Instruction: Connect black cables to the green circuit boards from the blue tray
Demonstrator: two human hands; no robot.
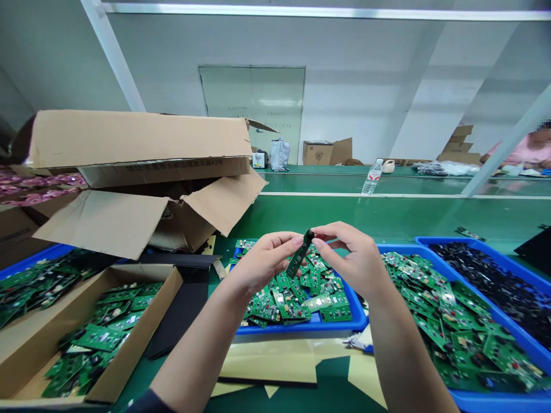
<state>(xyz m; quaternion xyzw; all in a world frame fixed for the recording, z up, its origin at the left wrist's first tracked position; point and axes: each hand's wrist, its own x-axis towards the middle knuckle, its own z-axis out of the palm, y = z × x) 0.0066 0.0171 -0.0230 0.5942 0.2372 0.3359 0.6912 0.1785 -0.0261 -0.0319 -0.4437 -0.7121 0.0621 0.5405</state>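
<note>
A small green circuit board is held tilted in mid-air, its upper end dark. My left hand pinches it from the left side, thumb and fingers closed. The fingertips of my right hand close on its upper right end; whether they also hold a small dark part there I cannot tell. Beneath both hands stands a blue tray with many loose green circuit boards piled in it.
On the right are a blue tray of boards and a blue tray of small black parts. A cardboard box of boards and a large open carton stand left. Blue-handled cutters lie in front. A bottle and a person are beyond.
</note>
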